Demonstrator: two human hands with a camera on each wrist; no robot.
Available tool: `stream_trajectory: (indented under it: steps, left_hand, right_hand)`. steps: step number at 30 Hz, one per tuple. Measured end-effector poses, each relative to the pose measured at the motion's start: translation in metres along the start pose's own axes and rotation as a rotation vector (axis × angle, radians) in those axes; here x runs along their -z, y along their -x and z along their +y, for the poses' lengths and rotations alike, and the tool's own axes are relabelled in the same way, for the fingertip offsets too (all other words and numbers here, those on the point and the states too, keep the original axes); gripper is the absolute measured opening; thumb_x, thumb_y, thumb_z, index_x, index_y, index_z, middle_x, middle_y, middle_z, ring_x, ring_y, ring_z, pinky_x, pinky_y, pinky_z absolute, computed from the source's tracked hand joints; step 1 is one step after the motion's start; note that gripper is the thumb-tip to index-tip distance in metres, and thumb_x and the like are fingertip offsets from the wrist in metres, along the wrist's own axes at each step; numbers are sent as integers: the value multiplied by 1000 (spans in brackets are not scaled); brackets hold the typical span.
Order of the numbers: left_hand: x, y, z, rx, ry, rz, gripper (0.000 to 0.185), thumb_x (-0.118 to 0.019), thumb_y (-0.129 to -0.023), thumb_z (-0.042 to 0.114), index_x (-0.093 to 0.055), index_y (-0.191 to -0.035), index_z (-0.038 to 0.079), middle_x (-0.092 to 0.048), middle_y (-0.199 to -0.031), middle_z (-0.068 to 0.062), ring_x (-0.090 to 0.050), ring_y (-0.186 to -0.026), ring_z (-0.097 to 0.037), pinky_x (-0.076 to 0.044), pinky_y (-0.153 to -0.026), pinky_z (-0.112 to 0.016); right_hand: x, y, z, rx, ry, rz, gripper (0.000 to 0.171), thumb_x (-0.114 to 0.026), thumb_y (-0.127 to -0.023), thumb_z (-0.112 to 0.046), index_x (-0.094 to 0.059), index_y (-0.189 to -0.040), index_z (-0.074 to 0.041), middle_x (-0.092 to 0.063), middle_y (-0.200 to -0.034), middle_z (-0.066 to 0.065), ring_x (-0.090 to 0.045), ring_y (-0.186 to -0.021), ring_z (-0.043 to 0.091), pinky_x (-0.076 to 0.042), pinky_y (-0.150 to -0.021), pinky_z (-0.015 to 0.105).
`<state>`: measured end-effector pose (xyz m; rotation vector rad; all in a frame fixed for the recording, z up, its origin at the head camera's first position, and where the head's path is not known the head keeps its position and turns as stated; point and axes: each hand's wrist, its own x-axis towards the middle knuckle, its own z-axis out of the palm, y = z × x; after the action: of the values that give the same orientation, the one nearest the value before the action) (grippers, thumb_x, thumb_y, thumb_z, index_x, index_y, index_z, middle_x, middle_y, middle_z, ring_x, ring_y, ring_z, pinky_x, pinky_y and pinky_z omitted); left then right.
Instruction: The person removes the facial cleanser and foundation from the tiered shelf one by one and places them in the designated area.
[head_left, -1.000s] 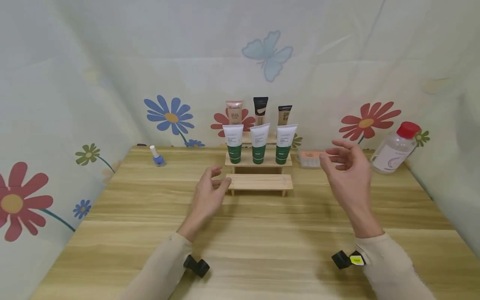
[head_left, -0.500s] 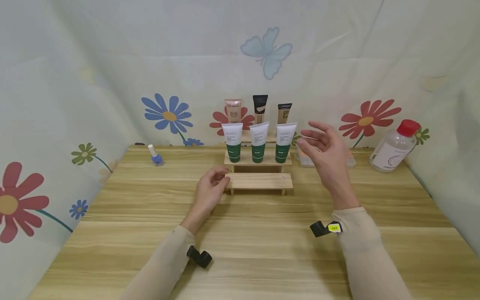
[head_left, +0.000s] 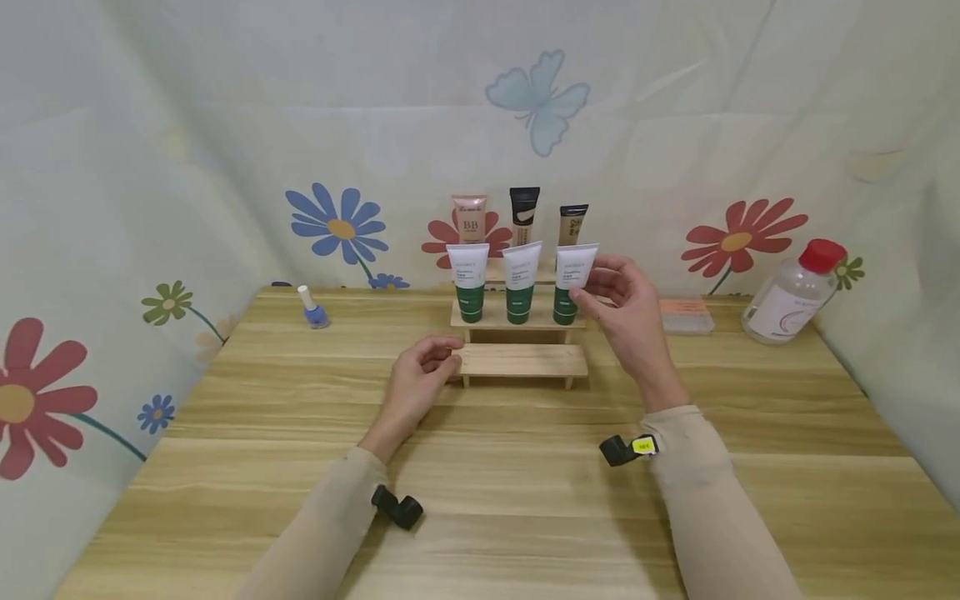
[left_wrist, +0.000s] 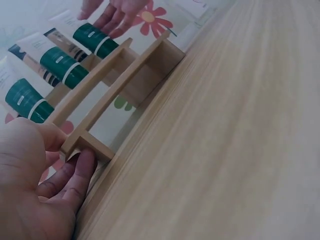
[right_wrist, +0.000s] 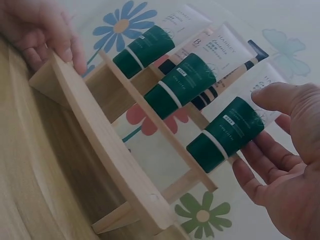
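A stepped wooden display stand sits on the table. My left hand holds the left end of its lowest step, thumb at the top and curled fingers at the leg in the left wrist view. Three white and green squeeze tubes line the middle step: left tube, middle tube and right tube. My right hand pinches the right one, thumb across its white front and fingers behind. That tube still stands upright on the step. Nothing stands on the lowest step.
Behind, on the top step, are a pink BB cream tube, a black-topped tube and a dark-ended gold tube. Blue nail polish is at left. A flat clear-and-orange box and red-capped bottle stand right.
My right hand has come leftward from in front of the flat box to the right tube and taken hold of it. My left hand has closed in on the lowest step's end.
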<state>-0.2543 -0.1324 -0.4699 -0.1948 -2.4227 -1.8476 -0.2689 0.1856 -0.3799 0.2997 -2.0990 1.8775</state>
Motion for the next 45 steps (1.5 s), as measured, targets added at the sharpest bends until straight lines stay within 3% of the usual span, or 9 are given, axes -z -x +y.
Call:
stream_trajectory:
  steps: [24,30,37,45]
  left_hand:
    - [-2,1,-4,-19,-10,3,20,-74,-109,18,-80,-128,17,-76,-118,-8,-71,-107,-21,-58,-91,-24]
    - [0,1,-3,-22,-28,2,19,-74,-109,19,-80,-127,19,-75,-118,-6,-71,-107,-21,-58,-93,-29]
    - [-1,0,-3,-22,-40,3,19,-73,-110,19,-80,-127,18,-76,-118,-6,-71,-108,-21,-58,-96,-35]
    - [-1,1,-2,-21,-35,4,19,-73,-109,18,-80,-127,16,-76,-118,-6,-70,-109,-20,-57,-94,-28]
  right_hand:
    - [-8,1,11,-32,51,9,46,-81,-104,-9,-60,-144,-2,-71,-137,16,-68,-121,21,-56,-108,29]
    - [-4,0,8,-13,49,36,46,-81,-103,-7,-60,-144,-2,-71,-136,15,-68,-120,21,-56,-108,30]
    - [11,2,-5,20,76,51,47,-81,-104,-12,-60,-146,-5,-71,-134,11,-66,-119,19,-54,-107,26]
    - [37,9,-23,57,102,76,48,-78,-106,-13,-60,-151,-9,-69,-136,6,-64,-119,18,-54,-102,20]
